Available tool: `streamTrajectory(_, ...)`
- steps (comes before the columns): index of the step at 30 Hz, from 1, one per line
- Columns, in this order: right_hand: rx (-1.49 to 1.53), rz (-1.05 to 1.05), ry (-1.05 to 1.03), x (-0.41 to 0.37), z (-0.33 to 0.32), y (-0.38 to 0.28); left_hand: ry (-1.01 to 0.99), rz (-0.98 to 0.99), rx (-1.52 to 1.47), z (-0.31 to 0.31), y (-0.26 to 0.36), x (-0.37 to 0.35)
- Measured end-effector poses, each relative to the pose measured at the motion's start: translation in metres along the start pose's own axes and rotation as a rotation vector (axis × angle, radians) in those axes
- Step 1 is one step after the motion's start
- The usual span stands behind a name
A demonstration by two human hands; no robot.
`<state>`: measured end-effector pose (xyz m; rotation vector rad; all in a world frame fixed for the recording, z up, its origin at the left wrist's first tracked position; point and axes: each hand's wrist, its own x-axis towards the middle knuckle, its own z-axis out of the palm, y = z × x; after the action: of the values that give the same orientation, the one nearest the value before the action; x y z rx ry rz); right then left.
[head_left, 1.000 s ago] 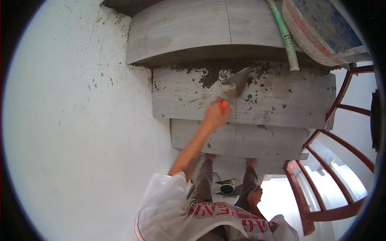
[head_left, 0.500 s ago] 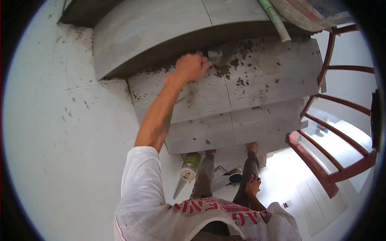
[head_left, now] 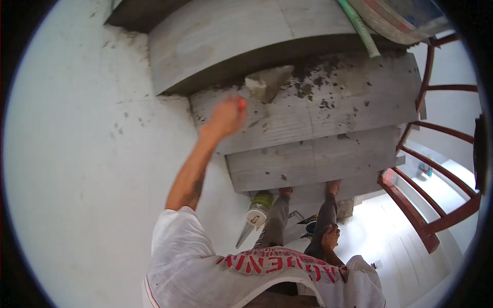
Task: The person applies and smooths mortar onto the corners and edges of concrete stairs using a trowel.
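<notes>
Left hand (head_left: pixel 227 117): fingers closed round the handle of one trowel (head_left: pixel 272 82), red end showing; blade blurred, seemingly at the surface of the speckled step (head_left: pixel 359 95), below the curved riser (head_left: pixel 231 64). Right hand (head_left: pixel 330 237): at the knee, finger closure not discernible. One green pole (head_left: pixel 358 25), upper right, beside a stained bucket (head_left: pixel 398 20).

Matt gray treads (head_left: pixel 354 97), glossy wd. railing (head_left: pixel 408 215).

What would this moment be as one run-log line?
left hand: gripping trowel | blade: over stair step | dark crumbs: scattered on step | right hand: at right leg
</notes>
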<state>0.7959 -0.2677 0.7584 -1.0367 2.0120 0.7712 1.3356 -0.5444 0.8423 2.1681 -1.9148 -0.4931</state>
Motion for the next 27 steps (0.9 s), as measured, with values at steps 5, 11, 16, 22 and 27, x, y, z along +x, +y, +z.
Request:
streamTrajectory(5,-0.009,-0.039,-0.043,-0.021,-0.016,-0.006,-0.147,-0.305,-0.040,0.015,0.039,-0.029)
streamTrajectory(11,-0.080,0.008,-0.087,-0.036,-0.025,0.041,-0.118,-0.593,-0.249,0.057,0.015,-0.080)
streamTrajectory(16,-0.084,0.151,-0.121,-0.041,0.015,0.093,0.150,-0.956,-0.749,0.041,-0.040,-0.104)
streamTrajectory(22,-0.070,0.091,-0.045,-0.074,-0.005,0.063,0.264,-1.125,-0.629,0.039,-0.087,-0.077)
streamTrajectory(27,-0.010,0.083,-0.024,-0.056,0.007,0.085,0.235,-1.080,-0.573,0.064,-0.097,-0.059)
